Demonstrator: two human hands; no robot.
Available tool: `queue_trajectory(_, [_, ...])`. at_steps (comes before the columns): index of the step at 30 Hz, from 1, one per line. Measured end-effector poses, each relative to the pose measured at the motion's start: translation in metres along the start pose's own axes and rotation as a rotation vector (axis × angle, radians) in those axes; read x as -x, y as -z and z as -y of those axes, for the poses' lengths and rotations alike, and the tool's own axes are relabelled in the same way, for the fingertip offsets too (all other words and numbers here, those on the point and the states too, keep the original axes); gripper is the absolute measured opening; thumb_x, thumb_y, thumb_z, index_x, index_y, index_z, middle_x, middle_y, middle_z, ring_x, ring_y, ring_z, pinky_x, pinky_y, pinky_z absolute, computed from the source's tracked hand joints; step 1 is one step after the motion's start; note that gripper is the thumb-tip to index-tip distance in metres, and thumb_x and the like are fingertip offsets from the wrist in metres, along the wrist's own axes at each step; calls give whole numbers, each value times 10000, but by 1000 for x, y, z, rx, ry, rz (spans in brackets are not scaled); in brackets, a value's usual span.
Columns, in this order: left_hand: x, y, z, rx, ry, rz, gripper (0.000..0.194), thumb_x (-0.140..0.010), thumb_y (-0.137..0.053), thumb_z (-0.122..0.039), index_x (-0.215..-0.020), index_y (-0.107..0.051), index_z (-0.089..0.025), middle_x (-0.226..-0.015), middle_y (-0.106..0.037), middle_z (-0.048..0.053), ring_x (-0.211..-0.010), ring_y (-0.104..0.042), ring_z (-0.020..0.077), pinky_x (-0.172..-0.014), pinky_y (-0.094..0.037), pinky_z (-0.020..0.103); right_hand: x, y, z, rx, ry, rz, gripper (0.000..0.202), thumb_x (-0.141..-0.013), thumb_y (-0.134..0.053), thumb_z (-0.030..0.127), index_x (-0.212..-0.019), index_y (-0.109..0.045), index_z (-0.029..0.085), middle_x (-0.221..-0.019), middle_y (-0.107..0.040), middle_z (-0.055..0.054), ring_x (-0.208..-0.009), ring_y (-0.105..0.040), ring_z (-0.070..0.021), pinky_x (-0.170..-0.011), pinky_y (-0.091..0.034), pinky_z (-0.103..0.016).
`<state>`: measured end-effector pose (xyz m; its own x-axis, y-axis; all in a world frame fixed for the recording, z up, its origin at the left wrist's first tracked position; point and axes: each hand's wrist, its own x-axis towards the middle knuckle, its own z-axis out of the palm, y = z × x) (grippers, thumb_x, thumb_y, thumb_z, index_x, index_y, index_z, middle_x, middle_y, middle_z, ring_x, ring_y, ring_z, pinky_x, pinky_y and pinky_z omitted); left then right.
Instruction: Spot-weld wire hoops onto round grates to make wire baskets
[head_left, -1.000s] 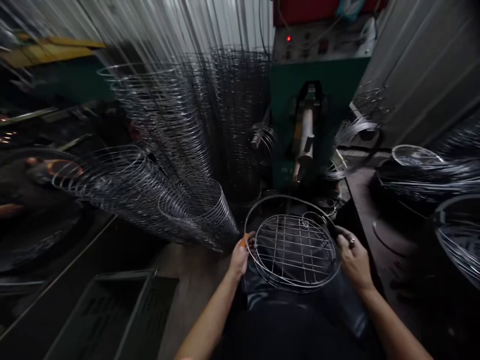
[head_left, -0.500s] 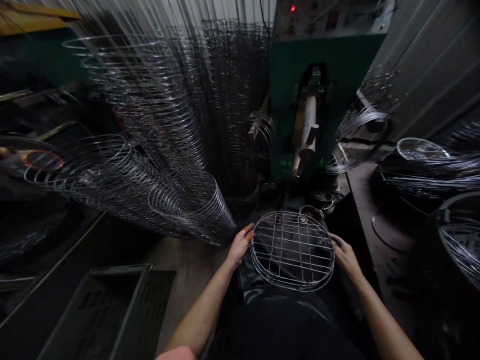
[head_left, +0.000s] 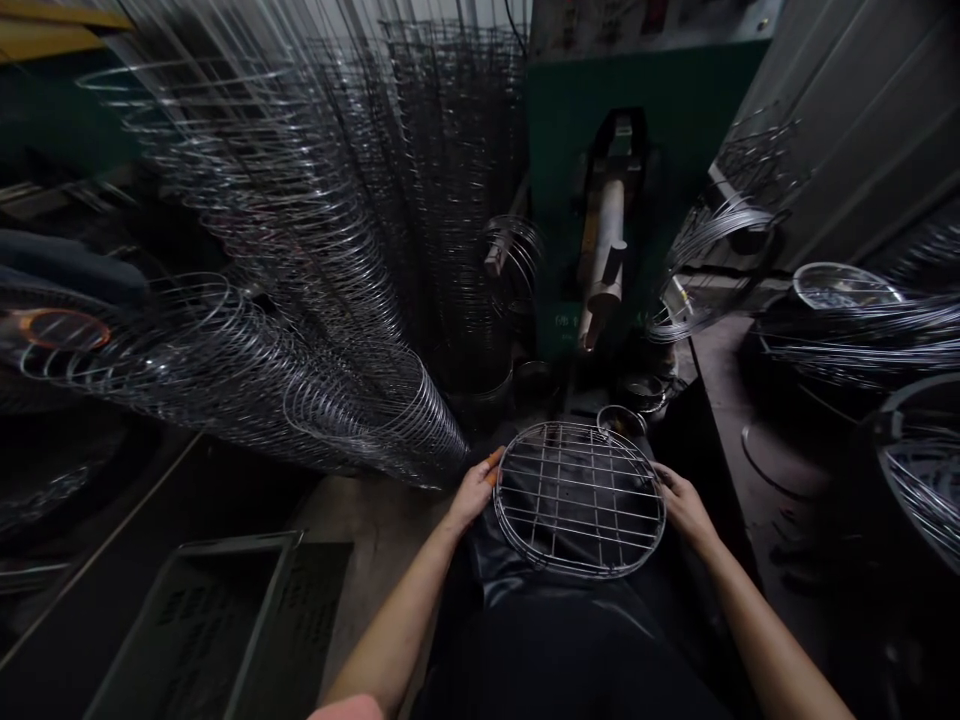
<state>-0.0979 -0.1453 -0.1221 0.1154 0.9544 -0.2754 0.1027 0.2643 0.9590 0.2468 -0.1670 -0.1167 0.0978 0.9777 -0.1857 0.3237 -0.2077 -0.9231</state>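
A round wire rack (head_left: pixel 577 490), made of a ring rim with crossing bars, lies between my hands just above my lap. Its rim looks doubled along the lower edge, so more than one ring or rack may be stacked there. My left hand (head_left: pixel 474 490) grips the rim's left side, with orange covering on some fingertips. On the opposite side my right hand (head_left: pixel 684 508) is closed on the rim, its fingertips partly hidden. Dark apron-like material (head_left: pixel 517 585) shows beneath the rack.
Ahead stands a green machine (head_left: pixel 675 110) with a metal arm (head_left: pixel 609 240) pointing toward me. Tall stacks of wire rings (head_left: pixel 322 240) lean at the left. A crate (head_left: pixel 255 640) sits lower left. Bundled wires (head_left: pixel 862 345) lie on the right, near a bench edge (head_left: pixel 712 400).
The view has shifted slightly, and surrounding things sit a little further left and up. Both hands keep hold of the rack, which tilts slightly. A dark blue shape has appeared at far left.
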Motion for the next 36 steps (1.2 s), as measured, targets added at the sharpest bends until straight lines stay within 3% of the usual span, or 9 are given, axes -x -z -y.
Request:
queue_trajectory(6, [-2, 6, -1, 14, 37, 99, 354, -720, -626, -312, -1033, -642, -147, -786, -668, 24, -926, -572, 221, -826, -433, 315, 14, 4, -6, -51, -53, 72, 653, -647, -599, 671, -1113, -630, 215, -1083, -657, -85, -1099, -541, -297, -970, -399, -426])
queue_trajectory(10, [-3, 5, -8, 63, 67, 56, 288, -672, -665, -251, -947, -675, -166, -742, -663, 17, -913, -580, 228, -799, -441, 303, 23, 2, -9, -120, -108, 60, 696, -630, -651, 631, -1177, -587, 206, -1099, -650, -90, -1101, -538, -305, -980, -385, -458])
queue_trajectory(14, [-2, 3, -9, 90, 79, 5, 250, -649, -685, -229, -895, -685, -185, -736, -664, 21, -927, -579, 243, -789, -447, 305, 28, -1, -11, -104, -115, 7, 650, -624, -659, 616, -1119, -623, 196, -1101, -649, -89, -1089, -548, -304, -970, -401, -450])
queue_trajectory(21, [-5, 18, -9, -194, -3, 84, 226, -641, -700, -255, -863, -688, -217, -835, -643, 23, -948, -556, 219, -921, -380, 293, 33, -2, -21, -91, -188, -48, 605, -584, -700, 552, -1065, -654, 189, -1077, -661, -79, -1077, -557, -303, -972, -401, -445])
queue_trajectory(24, [-6, 34, -22, -263, -11, 259, 402, -588, -742, -243, -983, -669, -223, -1068, -616, 51, -1092, -498, 231, -1006, -314, 298, 41, 1, -21, -109, -226, 37, 623, -583, -723, 487, -1134, -620, 216, -1080, -661, -55, -1073, -563, -285, -952, -427, -427])
queue_trajectory(27, [-2, 42, -33, -397, -4, 425, 767, -443, -825, -257, -1167, -575, -219, -1354, -439, 97, -1285, -323, 303, -1081, -198, 384, 47, 3, -19, -99, -238, 73, 618, -596, -724, 447, -1163, -603, 235, -1112, -646, -41, -1099, -545, -280, -967, -413, -421])
queue_trajectory(31, [9, 32, -27, -571, -34, 394, 1179, -297, -863, -388, -1347, -356, -212, -1465, -239, 163, -1357, -132, 374, -1072, -56, 540, 49, 1, -20, -58, -239, 8, 579, -603, -701, 456, -1132, -628, 235, -1128, -637, -43, -1138, -512, -292, -1003, -368, -431])
queue_trajectory(36, [18, 15, -16, -594, -46, 324, 1298, -298, -834, -504, -1402, -215, -215, -1486, -121, 194, -1361, -35, 400, -1006, 40, 647, 56, 6, -28, 12, -218, 26, 606, -612, -653, 544, -1148, -612, 265, -1148, -627, -42, -1170, -478, -315, -987, -391, -446])
